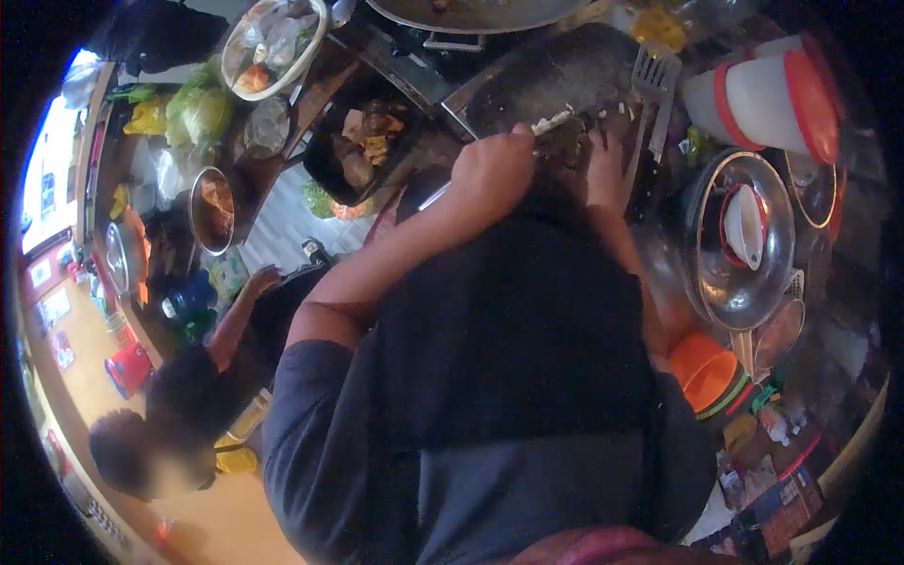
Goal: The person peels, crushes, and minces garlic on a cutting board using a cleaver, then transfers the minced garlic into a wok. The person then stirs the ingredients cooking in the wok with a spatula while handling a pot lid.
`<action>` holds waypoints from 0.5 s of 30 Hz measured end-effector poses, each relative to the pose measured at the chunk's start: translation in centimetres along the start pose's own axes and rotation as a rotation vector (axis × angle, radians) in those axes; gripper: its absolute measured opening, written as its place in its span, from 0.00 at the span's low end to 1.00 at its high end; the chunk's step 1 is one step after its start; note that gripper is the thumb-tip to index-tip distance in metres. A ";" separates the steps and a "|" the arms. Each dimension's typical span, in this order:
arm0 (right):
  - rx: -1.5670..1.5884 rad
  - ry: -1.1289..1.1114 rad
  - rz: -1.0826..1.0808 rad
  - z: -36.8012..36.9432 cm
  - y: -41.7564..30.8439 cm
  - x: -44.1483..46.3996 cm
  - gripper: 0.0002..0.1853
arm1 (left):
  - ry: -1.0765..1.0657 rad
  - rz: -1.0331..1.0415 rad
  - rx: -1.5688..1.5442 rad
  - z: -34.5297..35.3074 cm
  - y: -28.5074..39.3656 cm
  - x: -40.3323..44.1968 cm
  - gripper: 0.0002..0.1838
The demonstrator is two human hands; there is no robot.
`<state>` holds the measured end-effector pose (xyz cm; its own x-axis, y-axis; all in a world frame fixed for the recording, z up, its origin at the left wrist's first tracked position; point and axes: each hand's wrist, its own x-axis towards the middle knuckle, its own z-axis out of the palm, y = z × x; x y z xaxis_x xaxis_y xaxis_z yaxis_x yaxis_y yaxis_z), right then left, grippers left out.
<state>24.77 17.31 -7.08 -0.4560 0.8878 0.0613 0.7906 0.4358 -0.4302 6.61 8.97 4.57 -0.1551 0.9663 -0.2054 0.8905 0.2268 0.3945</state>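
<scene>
My left hand (497, 171) is closed in a fist around what looks like a knife (553, 121), its pale strip dotted with light bits of food. The grip is hidden inside the fist. My right hand (605, 162) lies with its fingers stretched out on the dark work surface (541, 80), just right of the strip. Small chopped bits (568, 143) lie between both hands; their kind is too blurred to tell. A slotted turner (652, 72) rests beyond my right hand. Left of my left hand stands a black tray (325, 165) with chunks of meat.
A large pan (476, 19) sits at the top. Lettuce (198, 105), a metal bowl (195, 224) and a white basin (229, 71) are leftward. White-and-red containers (767, 99), a big wok (702, 268) and an orange bowl (702, 372) stand rightward. Another person (193, 386) reaches in from the left.
</scene>
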 end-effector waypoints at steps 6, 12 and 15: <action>-0.050 0.194 0.099 -4.9 -6.2 -1.1 0.46 | 0.058 0.128 0.018 -0.9 0.0 2.0 0.08; 0.192 0.065 0.112 -3.1 -3.7 -1.5 0.40 | -0.052 0.048 0.019 -0.1 -0.2 1.2 0.11; 0.063 0.102 -0.002 -3.1 -2.6 -1.6 0.37 | -0.081 0.005 0.016 0.6 0.8 1.6 0.12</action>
<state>24.72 15.22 -3.22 -0.4109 0.8990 0.1517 0.7611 0.4298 -0.4857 7.38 10.66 4.01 -0.1158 0.9543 -0.2755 0.8981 0.2191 0.3814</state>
